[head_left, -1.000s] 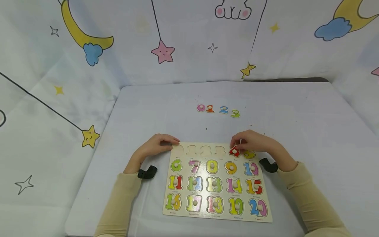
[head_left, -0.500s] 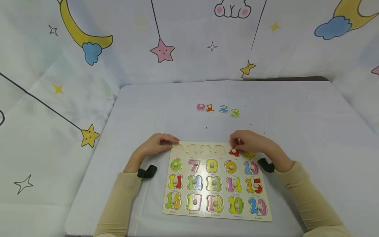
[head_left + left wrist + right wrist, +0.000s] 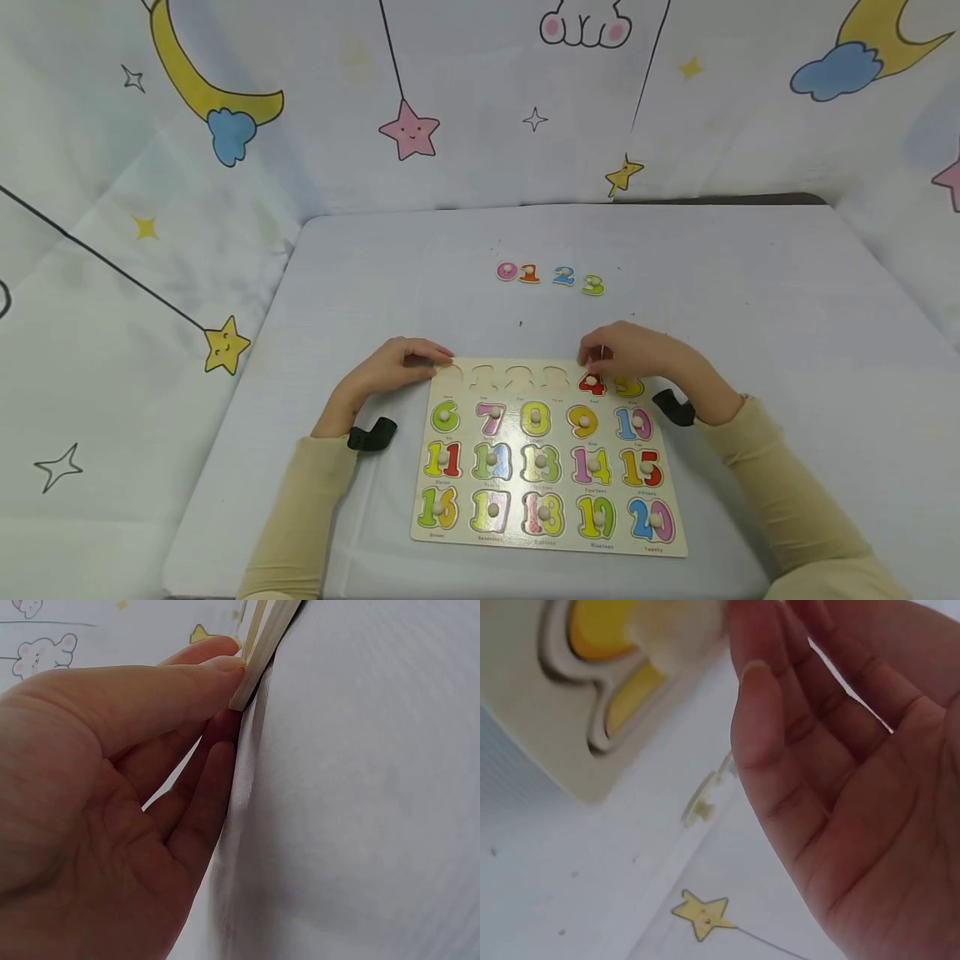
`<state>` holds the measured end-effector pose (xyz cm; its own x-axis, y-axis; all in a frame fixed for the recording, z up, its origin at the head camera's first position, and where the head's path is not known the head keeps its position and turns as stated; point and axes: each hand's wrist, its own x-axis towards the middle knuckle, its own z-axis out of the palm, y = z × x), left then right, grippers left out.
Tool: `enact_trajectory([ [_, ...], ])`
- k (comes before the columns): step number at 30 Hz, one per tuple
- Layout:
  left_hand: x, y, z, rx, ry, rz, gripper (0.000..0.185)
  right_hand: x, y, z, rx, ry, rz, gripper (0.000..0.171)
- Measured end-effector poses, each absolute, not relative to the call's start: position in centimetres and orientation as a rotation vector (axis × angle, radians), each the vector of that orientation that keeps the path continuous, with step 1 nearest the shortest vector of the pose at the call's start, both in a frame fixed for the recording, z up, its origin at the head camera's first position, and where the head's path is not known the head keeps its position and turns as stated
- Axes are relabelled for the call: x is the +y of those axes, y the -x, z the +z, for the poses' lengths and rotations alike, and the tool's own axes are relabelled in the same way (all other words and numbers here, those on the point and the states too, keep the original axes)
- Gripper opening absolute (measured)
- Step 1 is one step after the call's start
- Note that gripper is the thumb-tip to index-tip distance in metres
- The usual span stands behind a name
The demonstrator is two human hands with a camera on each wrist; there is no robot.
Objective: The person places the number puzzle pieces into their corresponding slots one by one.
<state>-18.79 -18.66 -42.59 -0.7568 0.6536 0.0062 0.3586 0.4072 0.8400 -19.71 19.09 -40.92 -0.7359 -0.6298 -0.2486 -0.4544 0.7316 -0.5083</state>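
A wooden number puzzle board [image 3: 457, 392] lies on the table. My left hand [image 3: 390, 365] holds its far left corner; in the left wrist view the thumb [image 3: 172, 690] lies along the board's edge [image 3: 266, 656] with the fingers behind. My right hand [image 3: 626, 350] is over the far right part, fingers loosely bent, tips right at the top of the red number 4 piece [image 3: 590, 386]. The 4 sits in its slot with its knob showing. Beside it, the yellow number 5 piece [image 3: 628, 388] is partly covered by the hand. In the right wrist view the fingertips run out of frame.
Beyond the board lie the loose number pieces 0 [image 3: 506, 271], 1 [image 3: 529, 274], 2 [image 3: 564, 276] and 3 [image 3: 592, 285]. Their slots in the top row are bare. A printed cloth backdrop [image 3: 480, 167] stands behind the table [image 3: 397, 275].
The red 4 looked slightly raised under my right fingers and now lies level in its slot. My right hand has shifted a little up and left, uncovering more of the 4. The left hand stays put.
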Motion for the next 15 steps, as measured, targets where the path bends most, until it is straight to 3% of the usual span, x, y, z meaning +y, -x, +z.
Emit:
enact_trajectory([
  [7, -18.7, 18.7, -42.7, 2.358, -0.907, 1.267, 0.022, 19.7, 22.0, -39.8, 2.72, 0.808, -0.6, 0.026],
  [15, -18.9, 19.2, -43.8, 2.348, -0.867, 1.283, 0.025, 20.9, 26.1, -39.9, 2.877, 0.622, -0.616, 0.039],
])
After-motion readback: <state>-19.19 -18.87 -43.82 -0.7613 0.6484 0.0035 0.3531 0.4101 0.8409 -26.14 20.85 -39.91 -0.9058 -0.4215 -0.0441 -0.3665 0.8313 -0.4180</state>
